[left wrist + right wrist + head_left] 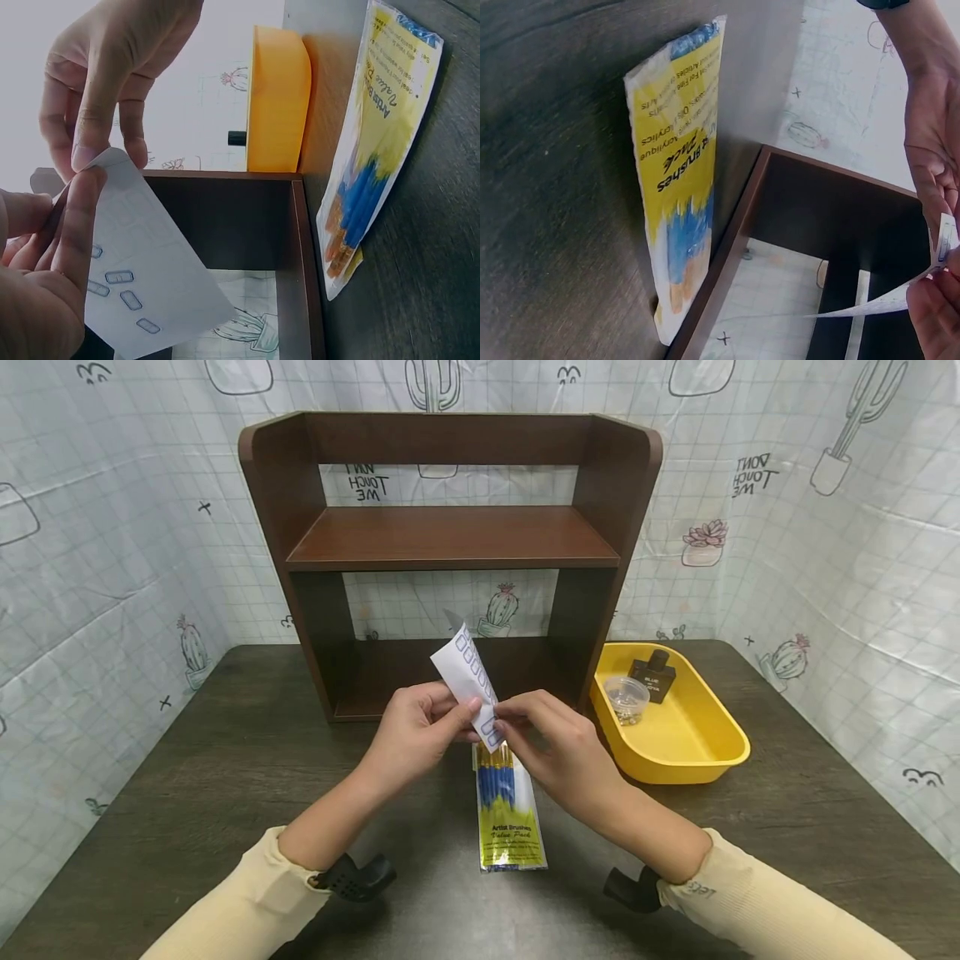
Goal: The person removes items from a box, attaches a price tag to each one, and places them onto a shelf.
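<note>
Both hands hold a white sticker sheet [467, 670] printed with blue-outlined labels, raised above the table in front of the shelf. My left hand [420, 727] pinches its left edge between thumb and fingers. At the lower right edge, my right hand [558, 747] pinches the sheet with thumb and forefinger; in the left wrist view its fingertips meet at a corner of the sheet [154, 259]. Below the hands, a pack of artist brushes [512, 827] with blue handles and a yellow-green label lies flat on the table. The hands and sheet hide its far end in the head view.
A dark brown two-tier shelf [450, 539] stands at the back of the table [187, 793]. On the right, a yellow tray [697, 727] holds a dark bottle [654, 677] and a small clear cup [627, 696] with small items. Patterned sheeting [847, 577] surrounds the table.
</note>
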Available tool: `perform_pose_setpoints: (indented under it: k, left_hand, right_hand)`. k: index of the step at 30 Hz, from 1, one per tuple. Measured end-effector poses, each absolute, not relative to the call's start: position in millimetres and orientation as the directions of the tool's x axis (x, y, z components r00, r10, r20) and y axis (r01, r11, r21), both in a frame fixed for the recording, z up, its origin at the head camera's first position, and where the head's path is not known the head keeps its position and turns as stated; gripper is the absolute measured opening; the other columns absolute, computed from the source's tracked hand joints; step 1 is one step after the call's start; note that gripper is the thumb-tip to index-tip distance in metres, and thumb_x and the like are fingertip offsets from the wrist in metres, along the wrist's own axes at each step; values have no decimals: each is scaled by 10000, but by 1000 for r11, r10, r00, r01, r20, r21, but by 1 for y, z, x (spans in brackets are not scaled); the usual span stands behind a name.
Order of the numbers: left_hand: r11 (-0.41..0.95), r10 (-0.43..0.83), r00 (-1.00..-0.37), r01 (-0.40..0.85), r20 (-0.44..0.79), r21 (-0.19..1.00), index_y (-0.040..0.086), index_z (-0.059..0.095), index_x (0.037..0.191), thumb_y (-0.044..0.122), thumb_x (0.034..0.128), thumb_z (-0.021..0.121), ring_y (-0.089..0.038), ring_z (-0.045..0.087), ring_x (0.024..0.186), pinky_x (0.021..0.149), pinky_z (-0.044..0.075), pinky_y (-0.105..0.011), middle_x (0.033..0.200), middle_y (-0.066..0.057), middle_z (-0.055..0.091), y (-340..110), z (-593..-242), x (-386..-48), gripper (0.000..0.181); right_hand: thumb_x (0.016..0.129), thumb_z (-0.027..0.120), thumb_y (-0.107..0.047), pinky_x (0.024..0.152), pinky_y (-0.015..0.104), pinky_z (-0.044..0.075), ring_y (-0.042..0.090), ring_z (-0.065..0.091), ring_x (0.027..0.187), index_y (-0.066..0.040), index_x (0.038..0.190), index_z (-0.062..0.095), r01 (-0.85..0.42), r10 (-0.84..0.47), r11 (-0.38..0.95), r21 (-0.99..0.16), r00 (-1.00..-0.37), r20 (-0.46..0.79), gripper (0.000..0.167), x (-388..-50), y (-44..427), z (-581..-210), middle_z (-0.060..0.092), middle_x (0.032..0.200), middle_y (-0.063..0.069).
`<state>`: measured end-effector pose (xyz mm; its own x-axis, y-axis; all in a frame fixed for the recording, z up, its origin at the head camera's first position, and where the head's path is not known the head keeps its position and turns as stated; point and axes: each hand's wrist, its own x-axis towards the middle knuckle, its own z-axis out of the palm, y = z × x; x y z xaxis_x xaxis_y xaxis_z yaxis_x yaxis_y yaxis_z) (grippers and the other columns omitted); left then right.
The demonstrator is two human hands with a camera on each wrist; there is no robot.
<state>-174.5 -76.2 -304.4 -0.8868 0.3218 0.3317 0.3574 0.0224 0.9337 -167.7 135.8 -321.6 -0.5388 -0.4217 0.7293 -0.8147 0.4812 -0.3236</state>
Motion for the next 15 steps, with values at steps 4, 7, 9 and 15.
perform_pose_setpoints:
  k: [4,7,9,15]
  left_hand:
    - [13,313,-888,359,338,933,-126,662,1244,26,1027,636,-265,771,996,812,636,-338,1188,-269,744,-76,-304,-174,266]
    - [-3,309,-889,354,338,935,-122,661,1250,23,1025,639,-233,768,983,809,637,-341,1190,-273,741,-76,-303,-174,269]
    - [-15,305,-891,348,336,937,-121,662,1250,22,1023,642,-205,765,966,806,638,-342,1186,-278,740,-77,-303,-174,269]
    - [-12,292,-897,344,332,939,-113,666,1240,28,1025,641,-169,765,936,805,639,-342,1169,-276,745,-77,-305,-175,258]
  right_hand:
    - [891,805,-5,866,309,619,162,715,979,-54,1145,715,-814,-410,467,-346,-546,730,274,-168,134,-320,735,1092,60]
    - [901,797,-9,858,307,619,156,709,974,-54,1139,721,-813,-402,455,-363,-552,731,254,-169,134,-320,740,1090,58]
    - [904,794,-10,843,321,624,153,705,966,-53,1133,724,-811,-398,449,-376,-558,729,243,-169,134,-320,743,1085,58]
    - [903,794,-7,805,278,625,138,707,931,-50,1114,733,-792,-387,435,-428,-594,705,223,-169,133,-319,753,1064,52]
